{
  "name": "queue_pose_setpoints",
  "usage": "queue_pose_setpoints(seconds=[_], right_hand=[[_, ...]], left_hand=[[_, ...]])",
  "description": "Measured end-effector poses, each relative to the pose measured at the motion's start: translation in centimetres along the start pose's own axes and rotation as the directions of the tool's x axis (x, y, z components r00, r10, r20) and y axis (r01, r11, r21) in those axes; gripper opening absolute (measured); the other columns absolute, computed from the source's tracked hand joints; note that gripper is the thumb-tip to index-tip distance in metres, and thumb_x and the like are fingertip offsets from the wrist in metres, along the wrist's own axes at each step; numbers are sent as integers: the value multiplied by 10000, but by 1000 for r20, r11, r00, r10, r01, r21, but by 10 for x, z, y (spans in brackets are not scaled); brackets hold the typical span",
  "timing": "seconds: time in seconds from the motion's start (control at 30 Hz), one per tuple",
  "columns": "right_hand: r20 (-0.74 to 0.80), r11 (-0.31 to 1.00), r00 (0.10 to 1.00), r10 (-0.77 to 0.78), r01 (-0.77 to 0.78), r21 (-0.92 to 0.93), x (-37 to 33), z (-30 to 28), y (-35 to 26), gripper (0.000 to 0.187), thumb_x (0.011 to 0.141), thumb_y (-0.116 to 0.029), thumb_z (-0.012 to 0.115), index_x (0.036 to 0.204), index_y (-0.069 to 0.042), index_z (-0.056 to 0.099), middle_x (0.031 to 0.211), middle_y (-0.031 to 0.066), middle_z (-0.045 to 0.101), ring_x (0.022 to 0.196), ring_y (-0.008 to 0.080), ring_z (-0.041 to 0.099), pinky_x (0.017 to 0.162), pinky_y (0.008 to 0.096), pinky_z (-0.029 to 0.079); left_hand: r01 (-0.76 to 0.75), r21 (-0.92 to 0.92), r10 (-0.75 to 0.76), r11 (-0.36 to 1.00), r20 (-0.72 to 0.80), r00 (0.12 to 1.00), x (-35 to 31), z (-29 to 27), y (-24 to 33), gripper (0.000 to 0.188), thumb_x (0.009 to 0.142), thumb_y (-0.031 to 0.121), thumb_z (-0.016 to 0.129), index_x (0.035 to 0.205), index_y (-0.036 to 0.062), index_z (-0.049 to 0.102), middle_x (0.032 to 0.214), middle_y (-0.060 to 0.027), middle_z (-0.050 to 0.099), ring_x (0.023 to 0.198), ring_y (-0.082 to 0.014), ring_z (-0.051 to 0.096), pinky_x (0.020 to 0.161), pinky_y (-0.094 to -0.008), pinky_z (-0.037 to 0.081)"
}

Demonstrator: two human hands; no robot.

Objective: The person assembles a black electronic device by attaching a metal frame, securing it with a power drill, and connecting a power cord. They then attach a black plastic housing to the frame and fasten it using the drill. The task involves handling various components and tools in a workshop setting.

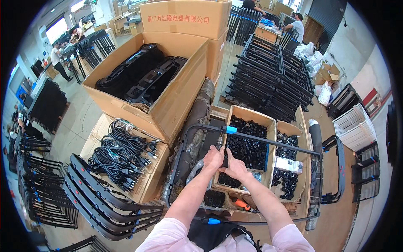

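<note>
A black tubular frame (273,142) with rounded corners lies across wooden bins in front of me. Blue tape (231,129) wraps its far rail. Both hands meet just inside that rail, around a dark power driver whose metal chuck (219,142) points away toward the rail. My left hand (213,158) is closed by the chuck. My right hand (236,167) grips the dark body, most of which the fingers hide. Whether the tip touches the rail I cannot tell. Beneath and right of the hands, a bin (254,114) holds many small black parts.
A phone (285,164) lies on the right bin's black parts. An orange-handled tool (243,205) rests near me. Coiled black cables (119,151) lie on a carton at left, beyond curved black frames (90,195). A large carton (180,96) holds black panels. Frames are stacked (268,75) at far right.
</note>
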State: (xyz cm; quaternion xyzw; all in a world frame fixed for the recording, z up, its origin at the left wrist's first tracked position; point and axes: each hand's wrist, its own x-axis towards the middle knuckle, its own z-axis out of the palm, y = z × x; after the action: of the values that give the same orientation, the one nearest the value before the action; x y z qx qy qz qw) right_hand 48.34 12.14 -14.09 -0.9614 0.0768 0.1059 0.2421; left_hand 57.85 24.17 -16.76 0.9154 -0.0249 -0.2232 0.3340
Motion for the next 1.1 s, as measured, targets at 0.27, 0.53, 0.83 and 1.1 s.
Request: queue_pose_setpoints(seconds=[0.27, 0.53, 0.83, 1.1], right_hand=[[-203, 991, 972, -116, 126, 37, -4, 23, -1, 607, 827, -242, 863, 1331, -14, 614, 1451, 200, 557, 1178, 469, 667, 991, 548, 559], [-145, 996, 989, -41, 52, 75, -14, 21, -9, 612, 841, -236, 856, 1357, -20, 609, 1468, 191, 548, 1197, 481, 651, 1009, 552, 550], [-124, 995, 992, -31, 43, 88, -19, 24, -10, 617, 856, -268, 850, 1375, -35, 612, 1442, 187, 563, 1170, 481, 661, 996, 554, 557], [-138, 997, 989, -45, 53, 58, -31, 18, -15, 611, 848, -303, 856, 1330, -21, 608, 1428, 225, 551, 1146, 476, 674, 976, 564, 553]], left_hand=[[-6, -4, 7, 1000, 34, 999, 4, 1, -1, 681, 1073, 602, 505, 1275, -46, 560, 1233, -318, 729, 1181, -479, 711, 1024, -558, 554], [-19, -8, 20, 1000, 19, 1000, -2, 5, -8, 691, 1074, 614, 494, 1256, -50, 552, 1221, -334, 727, 1165, -494, 712, 1009, -570, 556], [-54, -3, 54, 999, -21, 998, -6, 10, -17, 703, 1069, 619, 502, 1231, -63, 556, 1164, -348, 735, 1126, -515, 715, 988, -587, 553], [-62, -10, 62, 998, -12, 998, -12, 10, -22, 720, 1059, 630, 509, 1199, -72, 594, 1172, -345, 733, 1117, -519, 716, 986, -592, 549]])
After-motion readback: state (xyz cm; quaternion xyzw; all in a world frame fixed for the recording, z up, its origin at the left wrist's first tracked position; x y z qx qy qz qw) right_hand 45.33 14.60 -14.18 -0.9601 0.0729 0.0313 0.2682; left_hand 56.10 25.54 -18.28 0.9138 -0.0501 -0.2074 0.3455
